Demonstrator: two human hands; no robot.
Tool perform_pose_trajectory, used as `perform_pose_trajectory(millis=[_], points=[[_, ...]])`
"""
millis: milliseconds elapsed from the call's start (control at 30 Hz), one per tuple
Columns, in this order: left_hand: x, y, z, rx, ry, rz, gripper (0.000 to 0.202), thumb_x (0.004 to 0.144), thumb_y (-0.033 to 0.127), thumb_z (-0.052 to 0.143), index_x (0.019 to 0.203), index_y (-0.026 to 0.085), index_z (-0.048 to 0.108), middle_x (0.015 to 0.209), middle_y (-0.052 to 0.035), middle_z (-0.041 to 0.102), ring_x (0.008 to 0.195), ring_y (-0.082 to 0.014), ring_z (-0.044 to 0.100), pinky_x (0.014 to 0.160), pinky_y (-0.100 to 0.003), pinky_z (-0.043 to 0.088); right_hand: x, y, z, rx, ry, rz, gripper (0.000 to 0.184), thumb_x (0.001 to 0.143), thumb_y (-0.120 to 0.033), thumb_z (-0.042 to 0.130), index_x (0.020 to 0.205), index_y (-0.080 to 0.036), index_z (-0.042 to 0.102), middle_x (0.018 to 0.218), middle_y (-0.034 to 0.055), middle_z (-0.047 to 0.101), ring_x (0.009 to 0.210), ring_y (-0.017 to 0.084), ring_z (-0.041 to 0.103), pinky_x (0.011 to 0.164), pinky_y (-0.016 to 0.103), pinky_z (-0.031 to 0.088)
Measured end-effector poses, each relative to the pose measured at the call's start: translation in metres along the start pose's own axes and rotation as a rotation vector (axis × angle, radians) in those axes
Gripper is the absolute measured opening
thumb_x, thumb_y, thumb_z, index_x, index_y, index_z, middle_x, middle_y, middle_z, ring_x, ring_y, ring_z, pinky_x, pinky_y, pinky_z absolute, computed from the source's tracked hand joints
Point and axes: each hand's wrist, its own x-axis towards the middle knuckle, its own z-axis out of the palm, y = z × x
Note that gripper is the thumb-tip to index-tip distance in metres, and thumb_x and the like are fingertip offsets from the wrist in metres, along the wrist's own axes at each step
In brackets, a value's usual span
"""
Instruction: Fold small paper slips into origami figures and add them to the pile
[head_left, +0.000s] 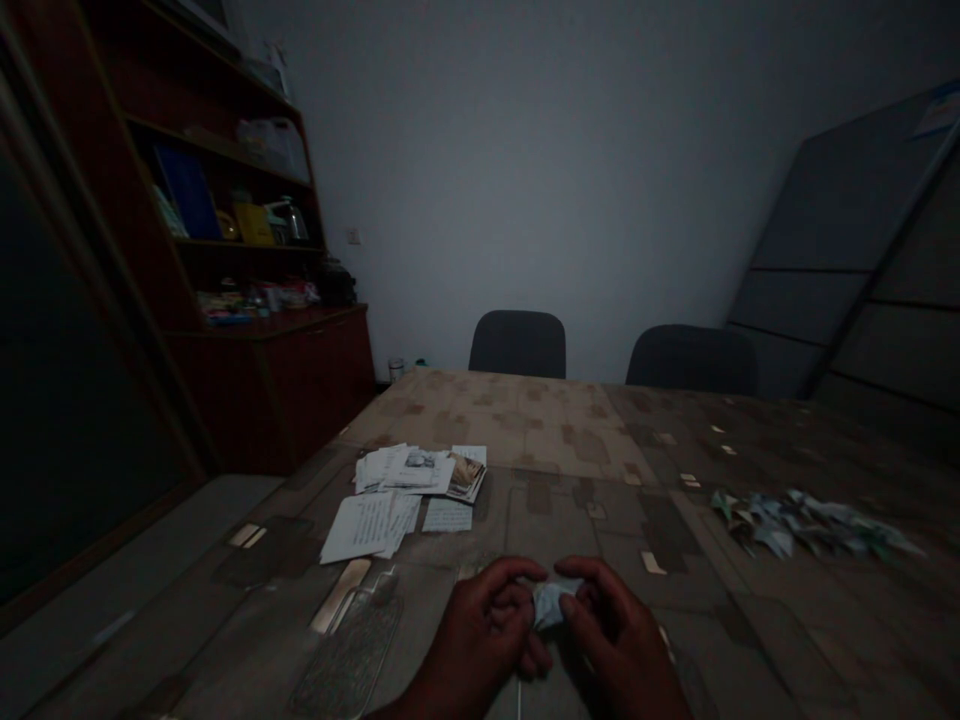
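Between my two hands, low in the view over the near side of the table, is a small piece of folded pale paper point(550, 605). My left hand point(495, 620) has its fingers curled around the paper's left side. From the right, my right hand point(611, 625) pinches the paper with thumb and fingers. The exact shape of the folded piece is partly hidden by my fingers. Off to the right lies a heap of folded papers point(814, 525) of similar pale colour. To the left, a stack of printed cards or sheets point(416, 470) is spread in a loose pile.
A patterned cloth covers the table point(517, 410). Two dark chairs point(517, 343) stand along its far side, before a plain wall. At left is a red-brown cabinet point(315, 380) with loaded shelves; a grey panelled unit point(810, 240) stands at right. The room is dim.
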Motion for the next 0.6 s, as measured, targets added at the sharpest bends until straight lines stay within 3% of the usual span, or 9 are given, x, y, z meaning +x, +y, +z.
perform_pose_trajectory(millis=[100, 267, 433, 600], points=[[0.001, -0.001, 0.001, -0.048, -0.015, -0.03, 0.026, 0.075, 0.025, 0.064, 0.099, 0.014, 0.061, 0.066, 0.0011, 0.061, 0.05, -0.0137, 0.065, 0.045, -0.02, 0.045, 0.0, 0.001, 0.001, 0.067, 0.02, -0.002, 0.032, 0.077, -0.037, 0.065, 0.102, -0.018, 0.064, 0.066, -0.0033, 0.055, 0.06, 0.017, 0.057, 0.056, 0.024, 0.045], [0.003, -0.001, 0.002, -0.05, 0.025, -0.049, 0.022, 0.073, 0.021, 0.062, 0.094, 0.014, 0.06, 0.061, 0.0027, 0.059, 0.051, -0.0135, 0.064, 0.044, -0.019, 0.042, 0.001, 0.002, 0.002, 0.09, 0.023, 0.001, 0.027, 0.076, -0.039, 0.068, 0.092, -0.019, 0.062, 0.067, -0.0033, 0.056, 0.061, 0.017, 0.058, 0.057, 0.025, 0.046], [0.004, -0.008, 0.001, -0.061, 0.013, -0.031, 0.023, 0.076, 0.022, 0.061, 0.097, 0.016, 0.057, 0.061, 0.0036, 0.059, 0.048, -0.0128, 0.063, 0.045, -0.019, 0.043, 0.002, 0.001, 0.003, 0.102, 0.035, -0.03, 0.029, 0.078, -0.036, 0.065, 0.1, -0.019, 0.057, 0.067, -0.0043, 0.055, 0.06, 0.016, 0.058, 0.056, 0.024, 0.045], [0.004, -0.011, 0.002, -0.055, 0.005, -0.021, 0.026, 0.076, 0.025, 0.062, 0.1, 0.017, 0.054, 0.062, 0.0034, 0.061, 0.047, -0.0132, 0.063, 0.043, -0.02, 0.043, 0.002, 0.001, 0.004, 0.077, 0.022, -0.053, 0.024, 0.082, -0.036, 0.062, 0.097, -0.019, 0.056, 0.068, -0.0028, 0.058, 0.062, 0.017, 0.06, 0.057, 0.024, 0.047]])
